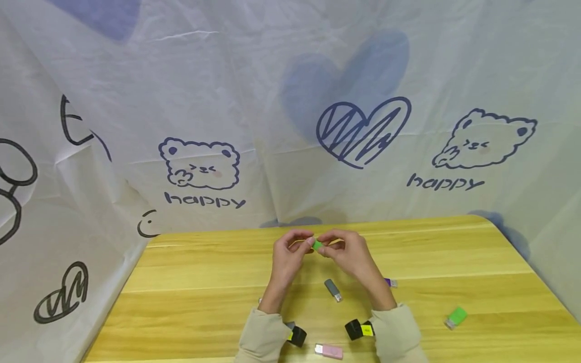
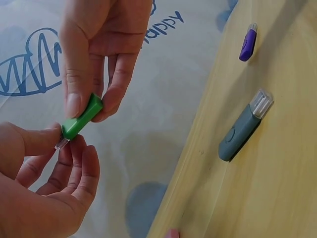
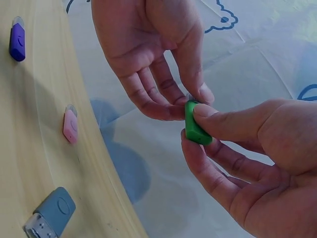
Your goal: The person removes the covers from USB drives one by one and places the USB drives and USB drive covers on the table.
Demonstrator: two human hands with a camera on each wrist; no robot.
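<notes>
Both hands meet over the far part of the table around a small green USB flash drive point(image 2: 81, 118) with a clear end. My left hand point(image 1: 288, 254) pinches its clear end between thumb and fingers. The green body is gripped by the thumb and fingers of my right hand point(image 1: 351, 252). In the right wrist view, the right thumb lies along the green body point(image 3: 197, 126), and the left fingertips hide most of the clear end. Below the hands, a grey USB flash drive point(image 1: 333, 290) lies on the table.
On the wooden table point(image 1: 190, 282) lie a pink flash drive point(image 1: 329, 351) near the front, another green one point(image 1: 456, 317) at the right, and a purple one point(image 1: 391, 283) partly behind the right forearm. Printed cloth point(image 1: 272, 191) hangs behind the table.
</notes>
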